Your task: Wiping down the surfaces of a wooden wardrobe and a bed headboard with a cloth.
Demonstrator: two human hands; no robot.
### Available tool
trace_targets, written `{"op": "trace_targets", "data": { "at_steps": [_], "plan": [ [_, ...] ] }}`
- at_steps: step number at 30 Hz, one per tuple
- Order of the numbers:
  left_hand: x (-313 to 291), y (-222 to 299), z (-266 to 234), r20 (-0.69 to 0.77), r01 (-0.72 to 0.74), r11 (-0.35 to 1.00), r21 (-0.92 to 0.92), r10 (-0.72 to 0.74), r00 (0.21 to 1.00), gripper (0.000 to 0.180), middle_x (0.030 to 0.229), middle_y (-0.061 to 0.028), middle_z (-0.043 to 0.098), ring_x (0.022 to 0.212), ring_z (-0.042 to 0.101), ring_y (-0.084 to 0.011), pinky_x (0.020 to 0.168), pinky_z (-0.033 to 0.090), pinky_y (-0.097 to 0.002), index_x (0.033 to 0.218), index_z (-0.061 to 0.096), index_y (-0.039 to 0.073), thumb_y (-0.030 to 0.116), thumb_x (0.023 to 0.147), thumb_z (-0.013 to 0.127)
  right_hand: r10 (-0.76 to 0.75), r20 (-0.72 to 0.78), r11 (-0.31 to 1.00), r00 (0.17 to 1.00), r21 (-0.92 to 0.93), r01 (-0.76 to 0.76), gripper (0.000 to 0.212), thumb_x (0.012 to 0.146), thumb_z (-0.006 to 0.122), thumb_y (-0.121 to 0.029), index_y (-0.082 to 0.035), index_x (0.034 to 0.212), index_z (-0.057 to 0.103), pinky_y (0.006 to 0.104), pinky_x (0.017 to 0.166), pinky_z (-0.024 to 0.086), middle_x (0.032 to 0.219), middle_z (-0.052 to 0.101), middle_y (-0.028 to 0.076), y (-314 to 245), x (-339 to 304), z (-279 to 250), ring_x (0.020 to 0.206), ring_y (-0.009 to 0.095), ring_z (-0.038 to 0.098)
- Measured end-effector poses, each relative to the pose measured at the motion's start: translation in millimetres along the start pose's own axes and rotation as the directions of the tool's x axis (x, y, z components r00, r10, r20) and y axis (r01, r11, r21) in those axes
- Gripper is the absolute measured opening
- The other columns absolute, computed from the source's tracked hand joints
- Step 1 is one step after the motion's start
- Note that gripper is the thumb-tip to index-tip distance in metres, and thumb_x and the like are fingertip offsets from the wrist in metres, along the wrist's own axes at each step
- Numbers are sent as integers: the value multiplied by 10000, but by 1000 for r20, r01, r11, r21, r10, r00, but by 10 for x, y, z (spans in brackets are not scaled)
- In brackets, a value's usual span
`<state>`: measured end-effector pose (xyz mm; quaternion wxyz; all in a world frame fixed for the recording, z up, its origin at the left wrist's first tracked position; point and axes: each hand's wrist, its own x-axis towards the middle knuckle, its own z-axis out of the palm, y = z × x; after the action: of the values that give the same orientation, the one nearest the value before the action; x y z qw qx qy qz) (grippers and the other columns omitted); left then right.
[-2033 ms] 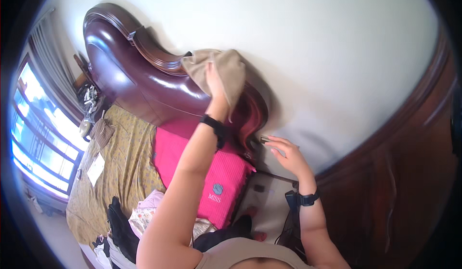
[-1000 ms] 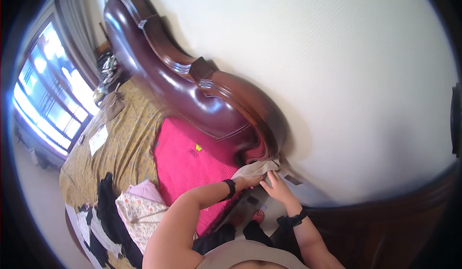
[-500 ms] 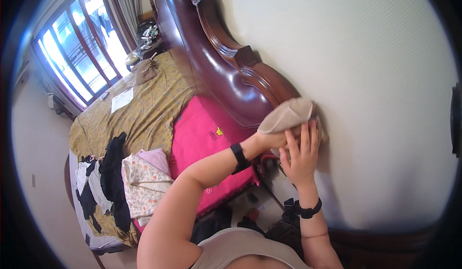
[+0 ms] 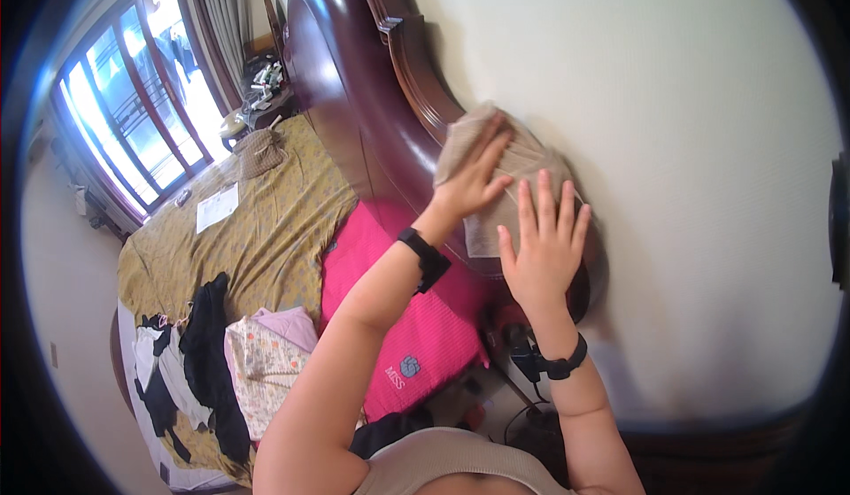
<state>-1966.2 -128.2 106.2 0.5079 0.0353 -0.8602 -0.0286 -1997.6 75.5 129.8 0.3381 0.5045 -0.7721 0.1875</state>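
Note:
A beige cloth [image 4: 482,234] lies draped over the end of the dark brown headboard [image 4: 403,141], which has padded leather and a carved wooden border. On the cloth's upper part rests my left hand [image 4: 469,185], its fingers stretched out and thumb apart; the fingertips are partly lost against the fabric. My right hand [image 4: 544,247] lies flat with spread fingers on the lower right part of the cloth. Each wrist wears a black band. Most of the headboard's corner is hidden beneath the cloth and hands.
Below the headboard spreads a bed with a bright pink mat [image 4: 425,336] and a yellow-brown patterned sheet [image 4: 266,247]. Folded floral fabric [image 4: 257,362], black clothes [image 4: 208,353], a white paper [image 4: 218,208] and a woven bag [image 4: 261,153] lie there. A pale wall [image 4: 699,185] borders the right.
The cloth was bunched around my left hand, and now it is spread over the headboard's end. My left hand has moved up; both hands now lie on the cloth.

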Motion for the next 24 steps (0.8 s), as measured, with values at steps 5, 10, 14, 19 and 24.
{"op": "trace_targets", "data": {
  "at_steps": [5, 10, 14, 19, 24],
  "plan": [
    [109, -605, -184, 54, 15, 1000, -25, -13, 998, 683, 1292, -186, 560, 1261, 479, -366, 1078, 345, -466, 1322, 492, 23, 575, 922, 449, 40, 82, 999, 996, -10, -40, 792, 809, 663, -444, -6, 1419, 411, 507, 1185, 139, 1514, 345, 146, -363, 512, 504, 1431, 354, 242],
    [401, -1158, -326, 241, -149, 987, 55, 132, 962, 536, 1216, -144, 600, 1209, 519, -329, 1035, 386, -445, 1132, 595, 49, 527, 943, 444, 200, 137, 978, 970, -88, -189, 795, 789, 690, -446, 3, 1395, 440, 519, 1188, 105, 1518, 323, 180, -704, 881, 588, 1448, 382, 184],
    [682, -1764, -629, 176, -276, 837, 473, 217, 960, 571, 1466, -83, 444, 1392, 360, -240, 1137, 300, -390, 1296, 562, 77, 508, 930, 484, -85, 9, 972, 996, 219, 81, 676, 759, 734, -342, -128, 1359, 509, 586, 1151, 151, 1547, 274, 169, -781, 865, 557, 1446, 392, 176],
    [876, -1859, -757, 138, -187, 833, 520, 134, 981, 642, 1562, -35, 304, 1460, 222, -231, 1196, 137, -424, 1488, 365, 172, 401, 910, 527, -38, 19, 999, 999, 22, 38, 705, 724, 766, -261, -224, 1379, 508, 471, 1000, 360, 1321, 489, 140, -354, 687, 496, 1134, 312, 503],
    [360, -1978, 44, -410, 435, 887, -157, -459, 788, 641, 1555, -236, 221, 1472, 117, -377, 1174, 49, -540, 1489, 267, -1, 258, 933, 454, -67, 51, 995, 996, -68, 70, 845, 698, 803, -251, -338, 1445, 420, 407, 795, 416, 961, 544, 83, -173, 723, 308, 866, 249, 543]
  ]
}}
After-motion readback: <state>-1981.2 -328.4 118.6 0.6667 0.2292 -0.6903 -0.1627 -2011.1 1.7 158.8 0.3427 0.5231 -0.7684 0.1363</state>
